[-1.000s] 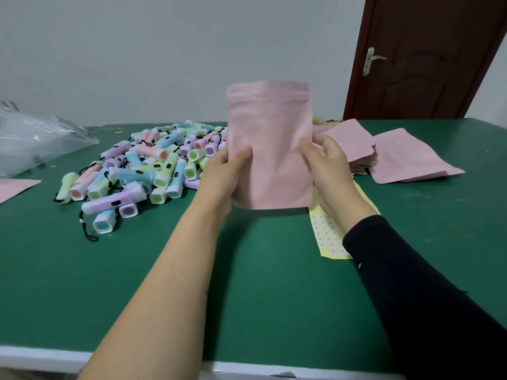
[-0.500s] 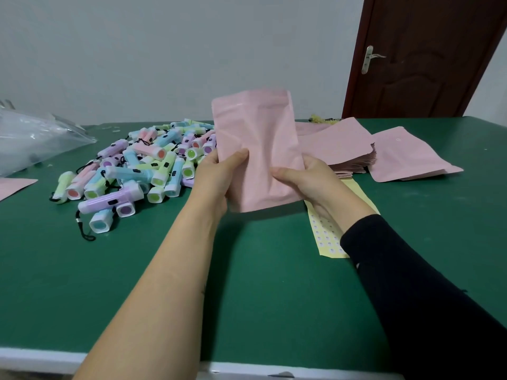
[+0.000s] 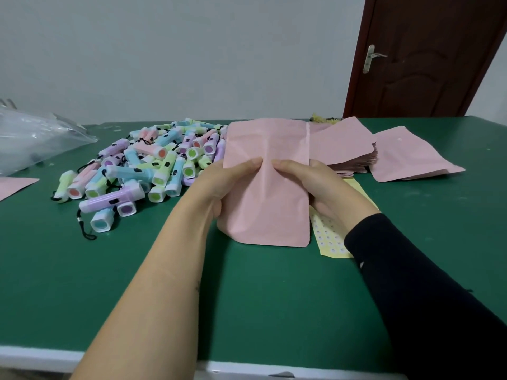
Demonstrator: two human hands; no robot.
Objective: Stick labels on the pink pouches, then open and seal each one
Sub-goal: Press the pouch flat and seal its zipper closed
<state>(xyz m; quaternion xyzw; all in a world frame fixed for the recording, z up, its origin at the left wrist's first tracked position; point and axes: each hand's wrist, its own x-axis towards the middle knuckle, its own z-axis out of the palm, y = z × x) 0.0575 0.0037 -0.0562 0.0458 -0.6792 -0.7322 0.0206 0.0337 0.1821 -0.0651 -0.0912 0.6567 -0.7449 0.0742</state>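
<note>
A pink pouch [image 3: 267, 209] is held above the green table [image 3: 137, 283], tilted back with its top pointing away from me. My left hand [image 3: 219, 187] grips its left side, thumb pressed on the front. My right hand [image 3: 315, 185] grips the right side, and the two thumbs nearly meet at the pouch's middle. Under my right wrist lies a yellow label sheet [image 3: 330, 239] with rows of small round stickers, partly hidden. A stack of pink pouches [image 3: 345, 152] sits behind my right hand, and one more pouch [image 3: 408, 157] lies beside it.
A heap of pastel toy flashlights [image 3: 142, 171] with black cords covers the table's left middle. A clear plastic bag [image 3: 33, 138] lies at the far left, with a pink pouch corner [image 3: 13, 185] below it. A brown door [image 3: 428, 56] stands behind the table at right.
The pouch came down from upright at chest height and tilted back toward the table. Both hands moved inward, so my thumbs now meet at its middle.
</note>
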